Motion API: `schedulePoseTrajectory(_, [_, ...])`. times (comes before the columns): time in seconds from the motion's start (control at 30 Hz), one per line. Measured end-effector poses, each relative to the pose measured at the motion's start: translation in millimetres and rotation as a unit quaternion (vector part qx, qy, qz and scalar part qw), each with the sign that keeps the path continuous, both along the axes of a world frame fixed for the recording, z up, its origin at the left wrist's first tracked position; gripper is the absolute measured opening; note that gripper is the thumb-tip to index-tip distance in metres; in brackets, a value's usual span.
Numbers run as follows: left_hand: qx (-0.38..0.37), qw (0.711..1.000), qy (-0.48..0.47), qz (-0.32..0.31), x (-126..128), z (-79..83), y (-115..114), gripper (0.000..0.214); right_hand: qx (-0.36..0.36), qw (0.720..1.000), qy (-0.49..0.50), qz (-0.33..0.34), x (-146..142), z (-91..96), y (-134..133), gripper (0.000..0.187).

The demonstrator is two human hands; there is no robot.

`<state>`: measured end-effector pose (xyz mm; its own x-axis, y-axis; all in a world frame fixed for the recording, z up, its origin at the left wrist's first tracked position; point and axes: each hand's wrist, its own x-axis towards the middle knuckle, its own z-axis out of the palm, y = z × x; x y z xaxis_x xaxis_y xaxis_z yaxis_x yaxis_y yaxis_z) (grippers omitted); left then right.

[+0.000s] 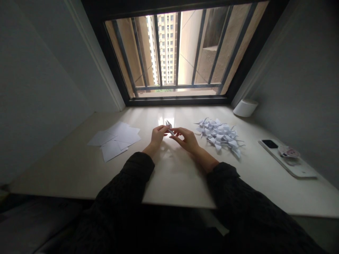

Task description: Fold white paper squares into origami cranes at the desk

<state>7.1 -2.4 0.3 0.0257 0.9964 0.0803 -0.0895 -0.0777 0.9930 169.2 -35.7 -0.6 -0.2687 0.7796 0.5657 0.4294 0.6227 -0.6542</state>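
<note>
Dark knit sleeves (124, 208) run out across the pale desk (174, 183) as we pinch a small white paper crane (168, 127) between the fingertips of our left hand (158, 135) and right hand (186, 139), just beside a heap of paper cranes (218, 135).

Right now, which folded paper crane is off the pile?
The pointed one pinched between the left hand and right hand; the other cranes lie heaped to the right.
</note>
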Motion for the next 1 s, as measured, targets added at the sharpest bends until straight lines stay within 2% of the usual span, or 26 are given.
schedulePoseTrajectory(0.17, [-0.011,0.999,0.002,-0.031,1.2,-4.2,2.5,0.026,0.072,0.991,-0.1,-0.052,4.8,0.4,1.9,0.033])
schedulePoseTrajectory(0.33, [0.01,0.998,0.04,-0.049,2.5,-2.7,-0.2,0.03,0.09,0.986,-0.122,-0.072,6.4,-0.6,2.6,0.034])
schedulePoseTrajectory(0.43, [0.024,0.995,0.069,-0.067,3.8,1.0,-3.7,0.032,0.083,0.989,-0.096,-0.082,6.7,-1.2,2.3,0.033])
schedulePoseTrajectory(0.57, [0.022,0.993,0.069,-0.097,5.1,3.9,-6.1,0.033,0.057,0.995,-0.013,-0.086,5.9,-2.3,2.6,0.032])
schedulePoseTrajectory(0.7, [0.021,0.993,0.059,-0.1,4.6,2.1,-4.1,0.034,0.03,0.996,0.038,-0.081,4.8,-3.4,3.9,0.028])
schedulePoseTrajectory(0.83, [0.011,0.995,0.041,-0.093,3.7,-0.9,-1.3,0.037,0.037,0.994,0.07,-0.074,4.9,-6.5,7.2,0.024])
schedulePoseTrajectory(1.0, [0.007,0.996,0.029,-0.089,2.4,-1.4,-0.5,0.039,0.04,0.994,0.093,-0.03,4.9,-10.3,11.7,0.017])
